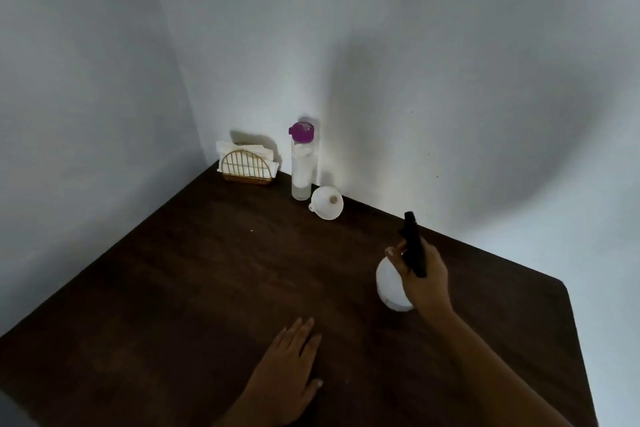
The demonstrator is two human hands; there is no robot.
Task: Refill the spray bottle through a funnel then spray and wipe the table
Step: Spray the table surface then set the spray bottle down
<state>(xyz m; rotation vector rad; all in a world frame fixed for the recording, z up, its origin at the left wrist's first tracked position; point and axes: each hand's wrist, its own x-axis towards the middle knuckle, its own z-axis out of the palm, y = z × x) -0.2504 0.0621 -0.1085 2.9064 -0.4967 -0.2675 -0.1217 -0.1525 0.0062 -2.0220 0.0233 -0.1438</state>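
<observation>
1. Spray bottle [389,282]: white body, black trigger head, sitting at the right of the dark table [173,270]. The right hand [427,276] is gripping it, fingers curling round the black head.
2. Left hand [289,362]: lying flat on the near tabletop, fingers straight, holding nothing.
3. Funnel [327,203]: white, resting near the far corner, just beside a tall clear bottle [302,163] with a purple lid.
4. Napkin holder [247,165]: standing left of that bottle.

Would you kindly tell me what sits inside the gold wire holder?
White napkins stand inside the wire holder, rising above its arch; their lower edges are hidden by its base.
</observation>
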